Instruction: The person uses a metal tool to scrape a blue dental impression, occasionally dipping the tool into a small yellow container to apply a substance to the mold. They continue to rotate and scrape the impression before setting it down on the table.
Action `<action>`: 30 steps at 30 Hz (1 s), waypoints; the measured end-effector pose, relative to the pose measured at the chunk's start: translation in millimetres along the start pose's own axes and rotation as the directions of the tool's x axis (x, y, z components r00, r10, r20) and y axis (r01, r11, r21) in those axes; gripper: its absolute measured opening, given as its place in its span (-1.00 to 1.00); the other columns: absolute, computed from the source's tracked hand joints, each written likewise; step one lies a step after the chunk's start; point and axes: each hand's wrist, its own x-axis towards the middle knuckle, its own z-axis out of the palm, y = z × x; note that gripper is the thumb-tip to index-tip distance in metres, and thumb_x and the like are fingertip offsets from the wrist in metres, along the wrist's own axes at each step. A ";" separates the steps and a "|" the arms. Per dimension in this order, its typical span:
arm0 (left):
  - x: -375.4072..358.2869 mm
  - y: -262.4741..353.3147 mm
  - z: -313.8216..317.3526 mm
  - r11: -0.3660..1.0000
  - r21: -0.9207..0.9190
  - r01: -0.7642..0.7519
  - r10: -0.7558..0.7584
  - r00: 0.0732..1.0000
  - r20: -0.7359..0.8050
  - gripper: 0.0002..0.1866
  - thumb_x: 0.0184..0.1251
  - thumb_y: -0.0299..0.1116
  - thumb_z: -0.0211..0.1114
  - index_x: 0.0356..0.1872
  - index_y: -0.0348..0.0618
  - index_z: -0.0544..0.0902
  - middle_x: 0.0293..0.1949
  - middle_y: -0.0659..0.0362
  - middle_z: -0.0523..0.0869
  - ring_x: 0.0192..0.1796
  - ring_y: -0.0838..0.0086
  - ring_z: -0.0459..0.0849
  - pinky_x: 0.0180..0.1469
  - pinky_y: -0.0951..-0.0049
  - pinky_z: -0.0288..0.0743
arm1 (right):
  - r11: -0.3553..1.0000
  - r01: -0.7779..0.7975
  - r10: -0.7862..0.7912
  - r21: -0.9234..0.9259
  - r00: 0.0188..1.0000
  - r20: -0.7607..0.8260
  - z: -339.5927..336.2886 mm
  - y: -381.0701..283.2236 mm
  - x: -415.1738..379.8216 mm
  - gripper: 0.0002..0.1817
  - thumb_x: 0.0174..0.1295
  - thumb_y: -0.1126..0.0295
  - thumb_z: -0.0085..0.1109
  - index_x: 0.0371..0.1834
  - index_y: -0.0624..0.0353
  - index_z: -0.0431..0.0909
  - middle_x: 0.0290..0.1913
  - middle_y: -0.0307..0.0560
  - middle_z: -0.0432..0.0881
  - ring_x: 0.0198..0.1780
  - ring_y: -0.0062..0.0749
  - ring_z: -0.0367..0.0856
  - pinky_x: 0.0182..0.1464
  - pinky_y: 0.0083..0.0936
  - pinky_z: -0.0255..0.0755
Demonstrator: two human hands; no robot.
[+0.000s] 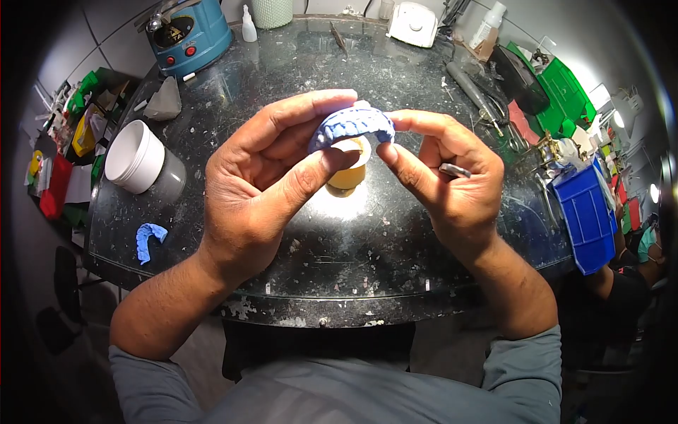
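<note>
A blue horseshoe-shaped dental cast (353,124) with rows of teeth is held up over the middle of the bench. My left hand (254,169) grips its left side, thumb in front and fingers behind. At the right end, my right hand (455,159) pinches the cast between thumb and index finger. A small metal piece (454,170), partly hidden, is tucked under the curled fingers of that hand. Behind and below the cast stands a yellow round object (347,178), partly covered by my left thumb. Another blue dental arch (144,244) lies on the bench at the left.
On the black bench (339,272) at left are a white tub (134,157), a clear block (164,100) and a blue machine (189,39). At right lie a grey handpiece (467,86), a blue tray (583,218) and green bins (565,95). Another person's arm (602,281) shows beyond.
</note>
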 end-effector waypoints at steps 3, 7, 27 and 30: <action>-0.3 -0.9 -1.1 1.000 0.005 -0.009 0.009 1.000 0.020 -0.50 0.41 -0.51 0.17 0.34 -0.39 0.34 0.25 -0.12 0.54 0.28 0.26 0.57 0.26 0.28 0.54 | 1.000 -0.003 0.003 0.012 1.000 -0.001 1.2 1.9 0.2 -0.68 0.16 0.46 0.45 -0.02 0.24 0.66 -0.61 -0.51 0.34 -0.55 -0.90 0.20 -0.50 -0.81 0.07; 1.0 -2.5 -0.1 1.000 -0.025 0.003 -0.002 1.000 0.027 -0.49 0.43 -0.47 0.17 0.35 -0.39 0.34 0.23 -0.10 0.55 0.29 0.26 0.56 0.23 0.28 0.57 | 0.998 -0.039 0.039 0.045 0.999 0.011 0.6 2.8 -0.8 -0.68 0.17 0.44 0.44 -0.02 0.26 0.66 -0.60 -0.51 0.34 -0.55 -0.90 0.20 -0.50 -0.81 0.06; -0.5 -4.0 -0.3 0.995 0.094 0.030 -0.029 0.999 -0.017 -0.53 0.55 -0.27 0.09 0.34 -0.35 0.37 0.16 -0.17 0.61 0.19 0.23 0.65 0.10 0.26 0.64 | 0.976 0.033 -0.041 0.214 0.999 0.033 -6.3 -8.2 -0.7 -0.74 0.49 0.33 0.06 -0.19 0.33 0.63 -0.32 -0.20 0.62 -0.27 -0.66 0.52 -0.19 -0.68 0.36; 0.0 -4.4 0.7 0.995 0.092 0.037 -0.035 0.999 -0.019 -0.54 0.55 -0.30 0.08 0.33 -0.35 0.37 0.16 -0.18 0.61 0.18 0.20 0.67 0.06 0.26 0.67 | 0.952 0.041 -0.048 0.304 0.999 0.018 -7.9 -4.2 -0.8 -0.66 0.53 0.27 -0.03 -0.19 0.35 0.63 -0.29 -0.16 0.63 -0.28 -0.64 0.52 -0.16 -0.68 0.36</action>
